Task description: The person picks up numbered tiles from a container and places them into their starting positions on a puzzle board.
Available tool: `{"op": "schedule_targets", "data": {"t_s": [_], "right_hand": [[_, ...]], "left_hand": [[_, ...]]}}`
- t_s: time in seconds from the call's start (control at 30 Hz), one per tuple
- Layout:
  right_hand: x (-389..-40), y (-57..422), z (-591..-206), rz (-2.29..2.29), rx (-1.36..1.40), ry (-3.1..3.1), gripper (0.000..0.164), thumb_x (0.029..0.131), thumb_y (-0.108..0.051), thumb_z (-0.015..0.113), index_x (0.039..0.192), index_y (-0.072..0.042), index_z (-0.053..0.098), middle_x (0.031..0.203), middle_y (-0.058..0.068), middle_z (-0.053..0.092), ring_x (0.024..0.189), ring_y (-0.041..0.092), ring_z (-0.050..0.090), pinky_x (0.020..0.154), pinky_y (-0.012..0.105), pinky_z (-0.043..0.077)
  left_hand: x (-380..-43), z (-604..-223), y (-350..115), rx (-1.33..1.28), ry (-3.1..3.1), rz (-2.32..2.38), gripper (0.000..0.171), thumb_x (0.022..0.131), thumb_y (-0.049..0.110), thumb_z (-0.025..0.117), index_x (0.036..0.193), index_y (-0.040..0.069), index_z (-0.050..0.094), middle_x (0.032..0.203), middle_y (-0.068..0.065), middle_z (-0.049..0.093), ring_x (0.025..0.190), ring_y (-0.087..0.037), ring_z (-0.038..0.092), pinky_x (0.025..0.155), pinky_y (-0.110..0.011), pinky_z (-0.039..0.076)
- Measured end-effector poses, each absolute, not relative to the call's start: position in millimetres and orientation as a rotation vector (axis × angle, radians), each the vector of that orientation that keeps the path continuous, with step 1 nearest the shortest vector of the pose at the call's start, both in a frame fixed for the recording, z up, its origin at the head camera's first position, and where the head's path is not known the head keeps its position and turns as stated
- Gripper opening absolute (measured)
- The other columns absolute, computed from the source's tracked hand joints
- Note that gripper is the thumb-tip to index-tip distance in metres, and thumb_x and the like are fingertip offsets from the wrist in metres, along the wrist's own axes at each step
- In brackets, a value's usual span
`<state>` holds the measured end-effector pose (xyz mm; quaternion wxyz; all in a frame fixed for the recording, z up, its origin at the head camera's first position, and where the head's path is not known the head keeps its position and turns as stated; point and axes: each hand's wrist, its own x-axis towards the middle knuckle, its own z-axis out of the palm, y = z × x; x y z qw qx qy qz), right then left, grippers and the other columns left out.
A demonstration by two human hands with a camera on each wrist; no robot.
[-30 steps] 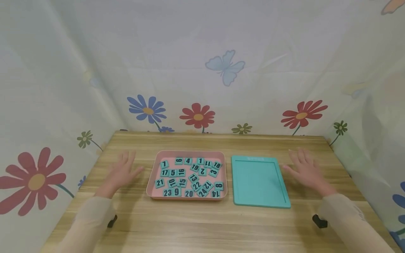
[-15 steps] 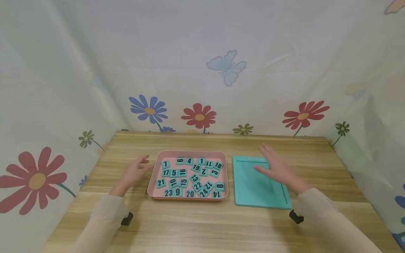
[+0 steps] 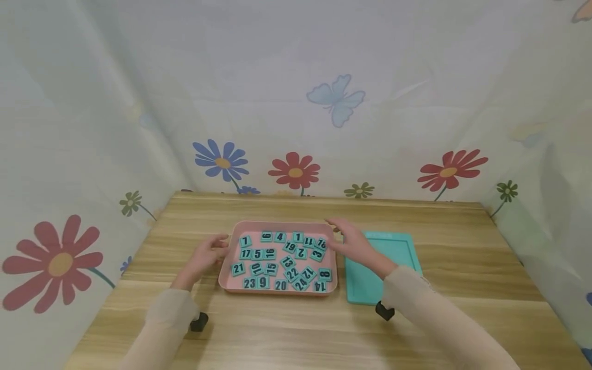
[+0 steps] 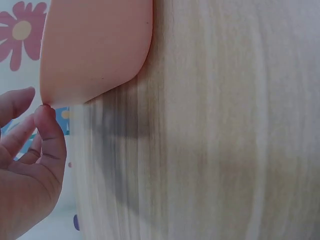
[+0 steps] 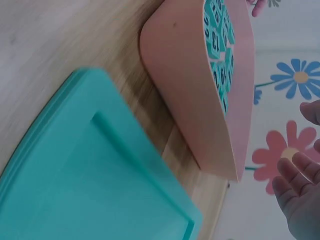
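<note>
A pink tray (image 3: 283,226) holds several teal number tiles (image 3: 270,253), scattered at various angles. At its left rim is my left hand (image 3: 204,258), fingers loosely bent; in the left wrist view the thumb tip of this hand (image 4: 37,165) sits right at the rim of the tray (image 4: 100,45). My right hand (image 3: 358,245) hovers at the tray's right rim, fingers extended over the tiles marked 18 and 3. In the right wrist view, that hand (image 5: 305,200) has spread fingers with nothing between them. A flat teal board (image 3: 398,252) with a raised border lies right of the tray, partly covered by my right forearm.
Everything lies on a wood-grain table (image 3: 287,329). A pale cloth backdrop (image 3: 259,67) printed with flowers and a butterfly rises behind the table and along both sides. Each cuff carries a small black device (image 3: 199,322).
My right hand has swept left from beyond the teal board, across it, to the tray's right rim. My left hand has moved right to the tray's left rim, its fingers bending. The tiles stay put.
</note>
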<state>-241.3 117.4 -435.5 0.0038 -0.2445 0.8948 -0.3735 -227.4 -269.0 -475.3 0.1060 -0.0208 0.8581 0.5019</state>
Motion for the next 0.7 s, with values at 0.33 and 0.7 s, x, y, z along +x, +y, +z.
{"op": "schedule_targets", "data": {"t_s": [0.33,0.7], "right_hand": [[-266,69,-446,-1.153,-0.593,2.697,0.046,0.082,-0.022,0.059,0.125,-0.012,0.049,0.121,0.007,0.053,0.104,0.023,0.052,0.082,0.037,0.046],[-276,44,-456,-1.121,-0.456,2.573,0.039,0.082,-0.015,0.059,0.12,-0.011,0.054,0.117,0.008,0.057,0.109,0.026,0.051,0.089,0.04,0.043]], "left_hand": [[-228,-487,-270,-0.053,2.444,1.596,0.044,0.087,0.003,0.047,0.131,0.005,0.04,0.11,-0.02,0.045,0.089,-0.02,0.049,0.068,-0.025,0.048],[-227,-485,-269,-0.095,2.455,1.564,0.044,0.088,0.007,0.048,0.131,0.007,0.039,0.115,-0.021,0.044,0.095,-0.024,0.05,0.07,-0.027,0.049]]}}
